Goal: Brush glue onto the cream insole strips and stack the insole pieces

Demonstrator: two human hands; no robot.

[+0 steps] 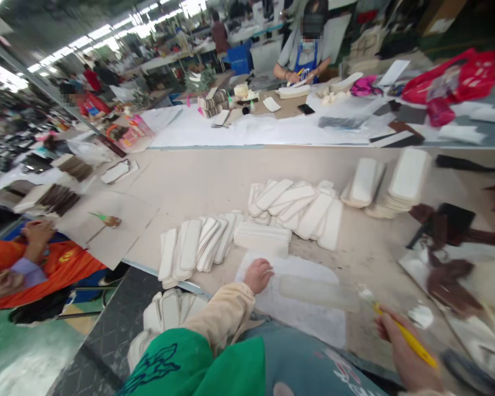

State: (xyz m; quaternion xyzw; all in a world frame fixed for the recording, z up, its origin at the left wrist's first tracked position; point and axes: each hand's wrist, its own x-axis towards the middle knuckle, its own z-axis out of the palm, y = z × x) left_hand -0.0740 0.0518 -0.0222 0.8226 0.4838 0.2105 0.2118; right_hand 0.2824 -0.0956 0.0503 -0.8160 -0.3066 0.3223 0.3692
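My left hand (259, 276) rests on a white paper sheet (313, 324) at the table's near edge, its fingers curled together. Whatever may be between them is hidden. Just right of its fingertips a pale, blurred flat strip (309, 289) lies on the sheet. My right hand (404, 344) is closed around the yellow handle of a brush (414, 344). The brush's whitish bristles point left, close to the strip's right end. Below and right of the bristles is a white patch (421, 316), seemingly glue or paste. Behind the sheet lies a stack of white rounded strips (262, 236).
Fanned white strips (190, 245) lie left, another fanned pile (297, 206) behind, and upright-looking stacks (408, 176) at back right. Brown straps (449, 275) clutter the right side. A small bottle (107, 220) stands left. A co-worker (303, 60) sits across; another person's hands (39, 236) are left.
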